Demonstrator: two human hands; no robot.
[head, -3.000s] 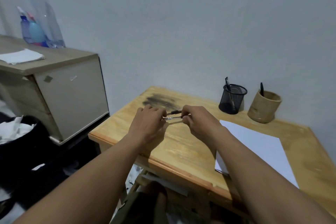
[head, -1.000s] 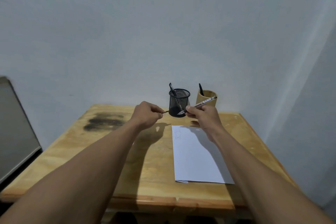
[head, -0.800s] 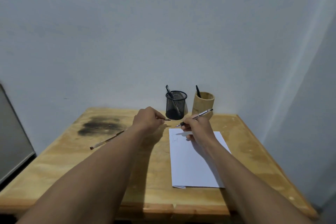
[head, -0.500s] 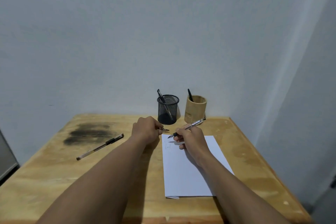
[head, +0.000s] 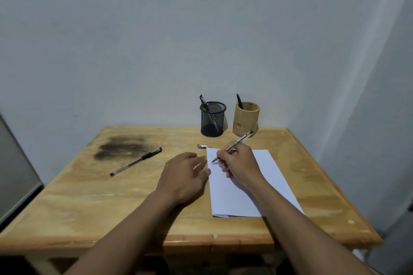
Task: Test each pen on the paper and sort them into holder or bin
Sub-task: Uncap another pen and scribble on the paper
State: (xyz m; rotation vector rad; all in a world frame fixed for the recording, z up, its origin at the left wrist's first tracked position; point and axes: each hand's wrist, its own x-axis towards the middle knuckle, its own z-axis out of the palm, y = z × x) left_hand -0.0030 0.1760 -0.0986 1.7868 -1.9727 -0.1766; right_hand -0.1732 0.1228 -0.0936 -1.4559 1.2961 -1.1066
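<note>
Testing pen on paper, tip down near the sheet's top-left corner.

Right hand pinches it in a writing grip, barrel slanting up-right toward the bamboo cup. Left hand lies spread and holding nothing, fingertips at the paper's left edge; cap just beyond. Capped pen lies diagonal to the left, nearer the left hand.

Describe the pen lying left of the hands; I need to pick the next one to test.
The spare pen is a slim stick pen with a clear barrel, a dark grip and a black cap fitted at its far end. It lies flat on the table, diagonal, cap end beside the dark stain. Nothing touches it; the left hand is well clear.
</note>
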